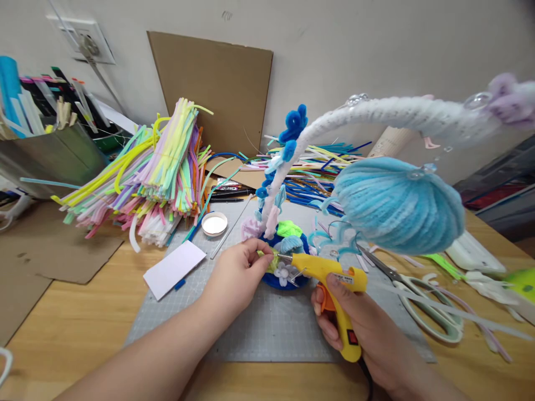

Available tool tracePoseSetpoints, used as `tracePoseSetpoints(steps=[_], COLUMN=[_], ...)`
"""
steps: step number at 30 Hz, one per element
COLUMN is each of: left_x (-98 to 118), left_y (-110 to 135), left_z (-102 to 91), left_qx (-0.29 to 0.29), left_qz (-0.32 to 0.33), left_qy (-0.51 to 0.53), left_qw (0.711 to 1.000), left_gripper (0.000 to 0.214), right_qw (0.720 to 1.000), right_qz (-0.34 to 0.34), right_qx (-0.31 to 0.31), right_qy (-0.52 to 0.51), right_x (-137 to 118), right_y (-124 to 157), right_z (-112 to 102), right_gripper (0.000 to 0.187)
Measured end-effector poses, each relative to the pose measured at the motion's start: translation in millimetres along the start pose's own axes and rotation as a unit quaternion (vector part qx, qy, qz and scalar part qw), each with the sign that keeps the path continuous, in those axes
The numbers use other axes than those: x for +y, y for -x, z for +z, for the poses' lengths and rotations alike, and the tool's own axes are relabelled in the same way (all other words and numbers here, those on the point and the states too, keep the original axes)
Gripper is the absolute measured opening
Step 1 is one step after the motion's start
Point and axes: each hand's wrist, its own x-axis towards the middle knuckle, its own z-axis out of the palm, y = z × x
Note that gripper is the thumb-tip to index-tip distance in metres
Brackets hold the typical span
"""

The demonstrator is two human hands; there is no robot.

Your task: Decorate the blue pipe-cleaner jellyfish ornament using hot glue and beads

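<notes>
My right hand [346,312] is wrapped round the grip of a yellow hot glue gun [328,268], fingers at its orange trigger. Its metal nozzle points left, close to the fingertips of my left hand [244,267]. Those fingertips pinch a small yellow-green piece, partly hidden, at the round blue base [284,283] of a pipe-cleaner craft. White flowers, a bright green piece and a light blue shell shape sit on that base. From it a white wrapped arch [334,120] curves up and right, with a fluffy light blue shell [399,203] below it.
Open scissors [422,295] lie right of the grey cutting mat [251,334]. Bundled pastel pipe cleaners [163,167], a white card [174,270] and a small round lid [214,224] are at left. Cardboard [213,83] leans on the wall. Loose pipe cleaners [309,189] lie behind the craft.
</notes>
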Motion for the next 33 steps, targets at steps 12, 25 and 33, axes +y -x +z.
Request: tracePoseSetpoints(steps=[12, 25, 33], left_x=[-5.5, -7.0, -6.7], left_y=[-0.6, -2.4, -1.0], left_z=[1.6, 2.2, 1.7], left_qx=[0.001, -0.007, -0.006], left_qz=[0.007, -0.001, -0.002], left_qy=[0.010, 0.023, 0.001], left_qw=[1.000, 1.000, 1.000], left_gripper=[0.018, 0.019, 0.018], right_qw=[1.000, 1.000, 1.000], right_qz=[-0.005, -0.010, -0.014], right_qx=[0.002, -0.006, -0.013], right_qy=[0.027, 0.016, 0.004], right_x=[-1.9, -1.2, 0.2], right_y=[0.3, -0.3, -0.5], right_z=[2.4, 1.8, -0.7], right_gripper=[0.048, 0.049, 0.049])
